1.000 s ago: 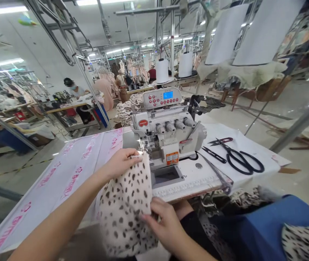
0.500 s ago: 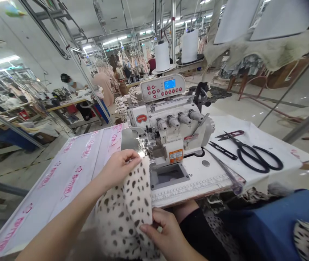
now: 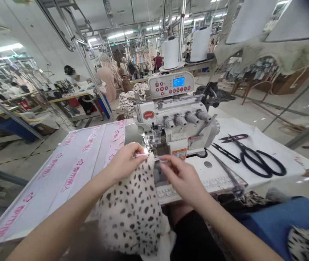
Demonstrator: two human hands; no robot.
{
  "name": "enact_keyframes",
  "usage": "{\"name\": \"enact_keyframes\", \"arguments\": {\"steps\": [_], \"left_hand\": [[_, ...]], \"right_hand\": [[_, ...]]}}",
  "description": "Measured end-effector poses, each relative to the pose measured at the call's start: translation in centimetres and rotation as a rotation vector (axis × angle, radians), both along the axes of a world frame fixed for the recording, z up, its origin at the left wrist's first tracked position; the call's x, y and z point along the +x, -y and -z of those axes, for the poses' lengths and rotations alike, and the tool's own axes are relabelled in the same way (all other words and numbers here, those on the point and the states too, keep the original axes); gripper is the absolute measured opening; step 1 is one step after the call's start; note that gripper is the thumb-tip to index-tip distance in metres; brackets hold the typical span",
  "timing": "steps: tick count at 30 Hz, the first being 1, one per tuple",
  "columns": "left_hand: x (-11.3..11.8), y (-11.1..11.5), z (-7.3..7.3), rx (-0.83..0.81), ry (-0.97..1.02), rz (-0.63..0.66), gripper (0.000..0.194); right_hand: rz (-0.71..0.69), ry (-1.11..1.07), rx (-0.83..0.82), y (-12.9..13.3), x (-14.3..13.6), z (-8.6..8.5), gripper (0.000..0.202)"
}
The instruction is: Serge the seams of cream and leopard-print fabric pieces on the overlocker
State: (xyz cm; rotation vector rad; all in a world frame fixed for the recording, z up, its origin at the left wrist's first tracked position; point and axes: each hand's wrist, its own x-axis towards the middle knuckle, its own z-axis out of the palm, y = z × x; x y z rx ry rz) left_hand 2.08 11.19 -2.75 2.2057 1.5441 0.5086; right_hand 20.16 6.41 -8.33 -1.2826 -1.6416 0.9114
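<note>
Spotted cream fabric (image 3: 132,206) hangs over the table's front edge, its upper edge close under the needle area of a white overlock sewing machine (image 3: 176,119). My left hand (image 3: 126,159) is closed on the fabric's top edge, just left of the lit presser foot. Beside it, my right hand (image 3: 180,175) is raised in front of the machine, thumb and fingertips pinched together. Whatever thin thing lies between those fingertips is too small to make out. The lower part of the fabric drapes down toward my lap.
On the right of the table lie black-handled scissors (image 3: 260,159), a black thread snipper (image 3: 226,153) and another snipper (image 3: 233,137). White thread cones (image 3: 171,54) stand behind the machine. A person (image 3: 73,74) works at a far table on the left.
My right hand has left the fabric's lower edge and risen to the machine front. My left hand still grips the fabric's top edge. The view has shifted slightly.
</note>
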Motion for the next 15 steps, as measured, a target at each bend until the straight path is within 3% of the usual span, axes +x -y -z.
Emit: {"name": "enact_keyframes", "arguments": {"steps": [6, 11, 15], "left_hand": [[0.1, 0.1, 0.6, 0.063, 0.044, -0.006, 0.014], [0.0, -0.3, 0.9, 0.074, 0.030, 0.017, 0.015], [0.3, -0.8, 1.2, 0.134, 0.007, -0.043, 0.012]], "right_hand": [[-0.052, -0.022, -0.014, -4.8, -0.9, -1.0, 0.013], [-0.063, -0.047, -0.148, -5.9, -1.1, -1.4, 0.010], [-0.002, 0.000, -0.145, -6.2, -1.4, -1.5, 0.009]]}}
